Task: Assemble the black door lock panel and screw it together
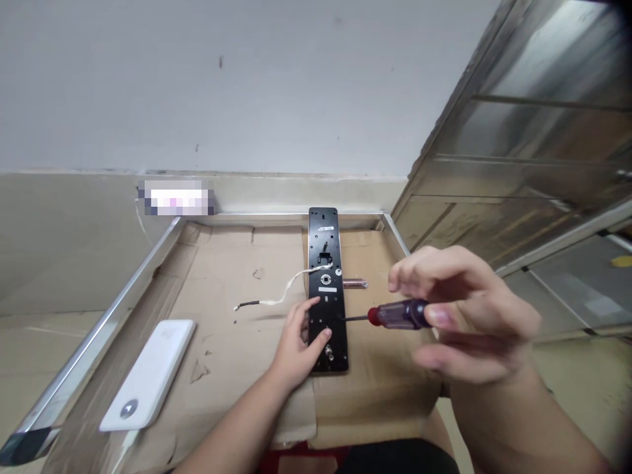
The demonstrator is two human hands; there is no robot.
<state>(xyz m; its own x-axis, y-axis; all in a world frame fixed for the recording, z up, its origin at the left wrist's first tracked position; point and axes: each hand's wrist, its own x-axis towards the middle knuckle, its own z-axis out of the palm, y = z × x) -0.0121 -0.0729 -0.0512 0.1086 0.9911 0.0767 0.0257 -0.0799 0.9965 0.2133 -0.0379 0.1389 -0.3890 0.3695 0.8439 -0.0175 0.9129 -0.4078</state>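
Head view looks down on a long, black, rectangular metal lock plate (pixel 328 293) lying flat on a sheet of brown corrugated cardboard (pixel 222 375), which covers a metal-edged tabletop (pixel 101 306). The left hand (pixel 299 345) lies open on the lower part of the plate, fingers loosely spread and steadying it rather than gripping, close to a small threaded metal post (pixel 328 353). Just right of the plate, the right hand (pixel 469 316) is narrowed around a screwdriver with a red and translucent purple handle (pixel 402 315), and its thin steel shaft points left, the tip at the plate's right edge; whether it touches cannot be told. A thin, white-sheathed wire with a black end (pixel 291 288) trails left from the plate, a copper-coloured metal rod (pixel 355 284) lies loose just beyond its right edge, and a white rounded slab, probably a power bank (pixel 148 375), sits well left of it. The main risks seem to be these: the plate, held only by an open hand on yielding cardboard, could skid or rock under pressure; the tip could slip and scratch the black finish or jab the nearby left fingers; the wire could get pinched beneath the plate; and the rod could roll away if knocked.
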